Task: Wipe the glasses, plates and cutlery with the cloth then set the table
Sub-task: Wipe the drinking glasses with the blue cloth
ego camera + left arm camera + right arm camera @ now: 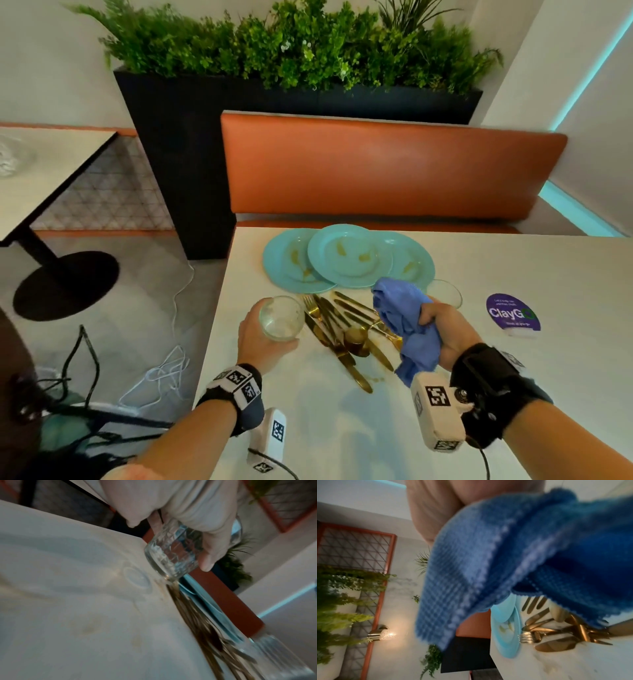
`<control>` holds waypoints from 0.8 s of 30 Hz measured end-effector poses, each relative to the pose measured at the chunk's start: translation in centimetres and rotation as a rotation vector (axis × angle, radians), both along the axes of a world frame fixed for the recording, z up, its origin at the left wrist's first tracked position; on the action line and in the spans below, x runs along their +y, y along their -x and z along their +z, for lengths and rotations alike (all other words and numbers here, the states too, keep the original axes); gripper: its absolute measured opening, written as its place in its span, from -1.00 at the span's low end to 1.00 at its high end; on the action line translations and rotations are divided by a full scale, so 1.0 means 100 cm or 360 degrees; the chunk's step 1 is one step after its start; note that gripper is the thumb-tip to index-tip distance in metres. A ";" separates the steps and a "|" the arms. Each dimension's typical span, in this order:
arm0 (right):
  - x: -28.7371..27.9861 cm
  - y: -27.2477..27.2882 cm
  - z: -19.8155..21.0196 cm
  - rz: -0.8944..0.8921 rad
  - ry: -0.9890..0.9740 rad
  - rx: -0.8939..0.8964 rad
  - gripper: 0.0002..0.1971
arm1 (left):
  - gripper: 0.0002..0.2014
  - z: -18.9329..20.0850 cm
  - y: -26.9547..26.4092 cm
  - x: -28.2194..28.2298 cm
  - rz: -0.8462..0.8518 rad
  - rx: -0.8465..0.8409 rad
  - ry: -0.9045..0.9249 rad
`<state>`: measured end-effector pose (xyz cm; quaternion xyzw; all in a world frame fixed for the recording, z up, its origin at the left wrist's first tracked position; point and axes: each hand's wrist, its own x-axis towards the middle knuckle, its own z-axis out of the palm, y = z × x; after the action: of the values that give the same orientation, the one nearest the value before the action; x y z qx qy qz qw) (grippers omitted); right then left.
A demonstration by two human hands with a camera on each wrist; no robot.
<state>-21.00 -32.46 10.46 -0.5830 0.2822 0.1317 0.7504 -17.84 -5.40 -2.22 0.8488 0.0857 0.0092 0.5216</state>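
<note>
Left hand (260, 337), fingers (208, 555) curled round a smeared glass tumbler (281, 318) lifted left of the gold cutlery (346, 337), presents it for wiping; right hand (448, 337) grips the bunched blue cloth (407, 329).

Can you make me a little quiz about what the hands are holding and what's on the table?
1. True or false: the left hand holds a glass.
2. What does the right hand grip? A) a fork B) the blue cloth C) a plate
3. How many turquoise plates lie on the table?

Key:
1. True; its fingers curl round the glass.
2. B
3. Three, overlapping, with yellowish smears, behind the pile of gold cutlery.
</note>
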 end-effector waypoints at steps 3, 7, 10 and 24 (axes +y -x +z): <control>0.018 -0.005 0.001 0.0109 -0.0072 0.0032 -0.84 | -0.11 -0.016 -0.009 0.019 0.0201 0.0131 0.0041; 0.026 -0.019 -0.014 0.0099 -0.0078 0.0034 -0.68 | -0.13 -0.023 -0.022 0.035 0.0318 0.0203 0.0055; 0.031 -0.024 -0.019 0.0077 0.0025 0.0086 -0.79 | -0.12 -0.022 -0.027 0.040 0.0337 0.0220 0.0089; 0.001 -0.006 -0.006 -0.0095 0.0248 0.0144 -0.61 | -0.05 0.035 -0.008 -0.019 -0.0120 -0.0565 -0.0335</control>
<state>-20.43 -32.39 9.83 -0.6244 0.3424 0.1132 0.6929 -17.03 -7.31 1.31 0.8863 -0.0406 0.1480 0.4370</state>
